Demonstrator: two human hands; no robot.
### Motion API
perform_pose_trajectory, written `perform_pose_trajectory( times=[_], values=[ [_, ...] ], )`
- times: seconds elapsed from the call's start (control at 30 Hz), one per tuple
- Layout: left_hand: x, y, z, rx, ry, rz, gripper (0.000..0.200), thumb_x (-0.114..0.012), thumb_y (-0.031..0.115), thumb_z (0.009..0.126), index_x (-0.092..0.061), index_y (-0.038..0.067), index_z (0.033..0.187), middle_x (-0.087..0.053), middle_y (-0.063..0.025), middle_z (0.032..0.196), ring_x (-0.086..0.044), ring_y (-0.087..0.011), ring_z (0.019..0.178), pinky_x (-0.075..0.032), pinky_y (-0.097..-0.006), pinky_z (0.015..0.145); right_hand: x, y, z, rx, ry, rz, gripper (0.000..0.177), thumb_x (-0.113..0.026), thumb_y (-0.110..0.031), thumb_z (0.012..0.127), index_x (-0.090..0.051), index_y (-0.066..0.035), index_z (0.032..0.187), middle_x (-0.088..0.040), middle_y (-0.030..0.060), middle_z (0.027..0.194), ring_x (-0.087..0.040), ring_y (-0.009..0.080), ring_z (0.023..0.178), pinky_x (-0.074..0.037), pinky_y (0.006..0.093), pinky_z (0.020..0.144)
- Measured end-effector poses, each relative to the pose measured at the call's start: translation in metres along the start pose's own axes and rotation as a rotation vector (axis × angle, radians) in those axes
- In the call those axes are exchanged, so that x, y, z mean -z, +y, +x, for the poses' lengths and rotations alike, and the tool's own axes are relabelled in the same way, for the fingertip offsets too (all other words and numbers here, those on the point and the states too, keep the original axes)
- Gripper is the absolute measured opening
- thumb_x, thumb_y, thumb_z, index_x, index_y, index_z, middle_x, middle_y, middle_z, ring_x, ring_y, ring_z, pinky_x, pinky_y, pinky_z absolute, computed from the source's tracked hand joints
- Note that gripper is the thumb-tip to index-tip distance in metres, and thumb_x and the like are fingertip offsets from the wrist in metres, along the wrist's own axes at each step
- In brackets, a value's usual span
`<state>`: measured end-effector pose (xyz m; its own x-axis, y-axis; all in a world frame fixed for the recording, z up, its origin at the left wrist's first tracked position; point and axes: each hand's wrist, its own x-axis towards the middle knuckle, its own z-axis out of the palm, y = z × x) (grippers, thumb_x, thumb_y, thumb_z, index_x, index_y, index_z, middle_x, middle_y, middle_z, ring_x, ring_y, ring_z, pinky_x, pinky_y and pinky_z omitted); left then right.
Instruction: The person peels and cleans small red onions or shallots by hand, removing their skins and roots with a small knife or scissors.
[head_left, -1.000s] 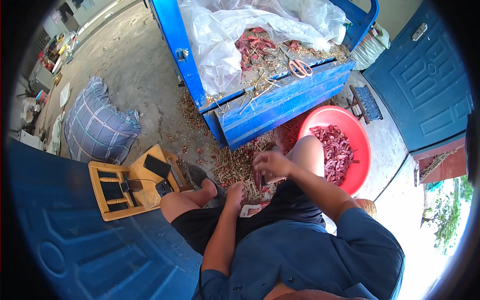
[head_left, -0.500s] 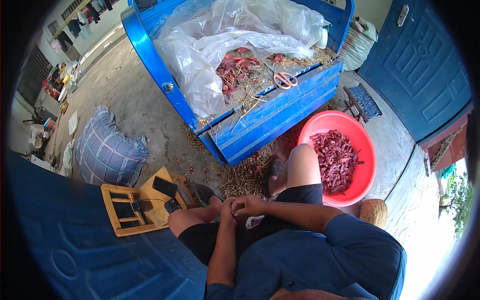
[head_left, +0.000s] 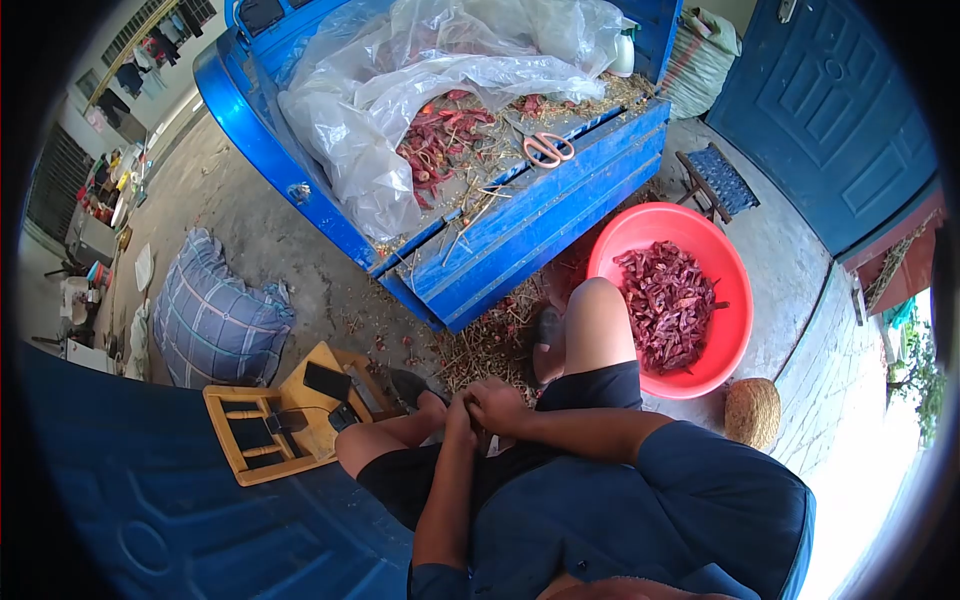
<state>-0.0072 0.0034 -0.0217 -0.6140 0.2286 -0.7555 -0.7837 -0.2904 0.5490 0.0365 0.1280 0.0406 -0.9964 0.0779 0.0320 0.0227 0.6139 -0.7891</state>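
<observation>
My left hand (head_left: pixel 459 412) and my right hand (head_left: pixel 499 407) are together above my lap, touching each other. The right one lies against the left with its fingers curled, and the left is closed too. Whatever is between them, if anything, is hidden. Just below the hands, a small pale patch (head_left: pixel 494 445) shows against my dark shorts; I cannot make out what it is. Nearest beside my knee stands a red plastic basin (head_left: pixel 738 330) partly filled with dried red chillies (head_left: pixel 668 310).
A blue truck bed (head_left: pixel 540 230) ahead carries plastic sheeting (head_left: pixel 350 150), chillies (head_left: pixel 440 140) and scissors (head_left: pixel 548 150). A wooden chair (head_left: pixel 235 440) with a dark phone-like slab (head_left: pixel 327 380) is at left, near a checked sack (head_left: pixel 220 320). A stool (head_left: pixel 722 180) and woven object (head_left: pixel 752 412) stand right.
My right hand has shifted slightly up and now covers more of the left. The view has tilted a little; basin, truck and chair stay in place.
</observation>
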Motion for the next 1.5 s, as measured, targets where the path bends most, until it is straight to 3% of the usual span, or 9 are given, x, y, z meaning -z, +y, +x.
perform_pose_trajectory(
  times=[0.27,0.33,0.43,0.87,0.97,1.03,1.13,1.27,1.5],
  values=[
    [-0.008,0.014,-0.016,0.079,-0.234,0.170,0.026,-0.044,0.030,0.101,-0.060,0.012,0.093,-0.057,-0.0003,0.070,-0.053,-0.0121,0.053,-0.042,-0.0266,0.046,-0.019,0.035,0.003,-0.135,0.261,-0.052,0.018,-0.065,-0.020,0.084,-0.068,-0.007,0.096,-0.063,0.0135,0.093,-0.064,0.0286,0.086,-0.052,0.0396,0.078],
    [-0.004,0.008,-0.014,0.074,-0.197,0.136,0.026,-0.044,0.031,0.101,-0.060,0.012,0.092,-0.056,0.0003,0.070,-0.051,-0.0110,0.053,-0.039,-0.0257,0.045,-0.021,0.041,0.006,-0.344,-0.071,0.502,0.020,-0.065,-0.019,0.088,-0.069,-0.005,0.101,-0.064,0.0092,0.086,-0.065,0.0186,0.072,-0.052,0.0322,0.068],
    [0.000,0.007,-0.019,0.070,-0.151,0.084,0.026,-0.044,0.032,0.101,-0.058,0.013,0.090,-0.054,0.0011,0.068,-0.048,-0.0100,0.052,-0.036,-0.0247,0.045,-0.014,0.045,0.012,-0.672,-0.261,1.072,0.022,-0.066,-0.023,0.090,-0.071,-0.004,0.100,-0.067,0.0063,0.080,-0.062,0.0142,0.060,-0.048,0.0292,0.054],
    [-0.009,-0.001,-0.013,0.048,-0.194,-0.008,0.014,-0.051,0.021,0.099,-0.057,0.009,0.095,-0.050,0.0014,0.068,-0.045,-0.0084,0.055,-0.034,-0.0222,0.047,0.001,0.057,0.029,-0.822,-0.333,1.202,0.024,-0.065,-0.029,0.094,-0.071,-0.008,0.105,-0.067,0.0040,0.082,-0.062,0.0141,0.066,-0.052,0.0295,0.065],
    [-0.004,-0.003,-0.010,0.103,-0.236,-0.001,0.013,-0.052,0.019,0.098,-0.058,0.008,0.097,-0.050,0.0015,0.068,-0.044,-0.0077,0.055,-0.034,-0.0219,0.046,0.017,0.067,0.044,-0.828,-0.342,0.846,0.026,-0.068,-0.032,0.091,-0.074,-0.010,0.102,-0.067,0.0009,0.085,-0.061,0.0116,0.070,-0.050,0.0275,0.065],
    [-0.006,0.000,-0.015,0.117,-0.245,0.001,0.012,-0.052,0.018,0.097,-0.058,0.008,0.097,-0.050,0.0017,0.068,-0.044,-0.0075,0.055,-0.033,-0.0216,0.046,0.037,0.071,0.057,-0.666,-0.638,0.639,0.026,-0.071,-0.034,0.088,-0.077,-0.011,0.098,-0.067,-0.0028,0.083,-0.058,0.0095,0.073,-0.048,0.0256,0.064],
    [-0.014,0.009,-0.024,0.105,-0.241,0.032,0.011,-0.053,0.018,0.097,-0.057,0.008,0.095,-0.049,0.0023,0.068,-0.043,-0.0071,0.055,-0.032,-0.0213,0.046,0.050,0.067,0.071,-0.578,-0.721,0.510,0.026,-0.072,-0.033,0.087,-0.077,-0.009,0.097,-0.065,-0.0030,0.079,-0.056,0.0084,0.072,-0.047,0.0249,0.062],
    [-0.021,0.017,-0.018,0.038,-0.200,0.017,0.011,-0.053,0.018,0.097,-0.054,0.011,0.089,-0.045,0.0034,0.067,-0.042,-0.0065,0.055,-0.031,-0.0214,0.045,0.032,0.072,0.068,-0.547,-0.563,0.501,0.025,-0.074,-0.033,0.087,-0.076,-0.009,0.093,-0.064,-0.0025,0.075,-0.056,0.0080,0.070,-0.046,0.0240,0.059],
    [-0.036,0.027,-0.014,0.004,-0.254,-0.091,0.010,-0.052,0.017,0.096,-0.051,0.011,0.087,-0.039,0.0058,0.062,-0.036,-0.0057,0.048,-0.027,-0.0224,0.042,0.012,0.069,0.065,-0.836,-0.163,1.193,0.015,-0.068,-0.021,0.092,-0.068,-0.008,0.084,-0.060,-0.0008,0.074,-0.054,0.0095,0.060,-0.045,0.0264,0.052]
  ],
)
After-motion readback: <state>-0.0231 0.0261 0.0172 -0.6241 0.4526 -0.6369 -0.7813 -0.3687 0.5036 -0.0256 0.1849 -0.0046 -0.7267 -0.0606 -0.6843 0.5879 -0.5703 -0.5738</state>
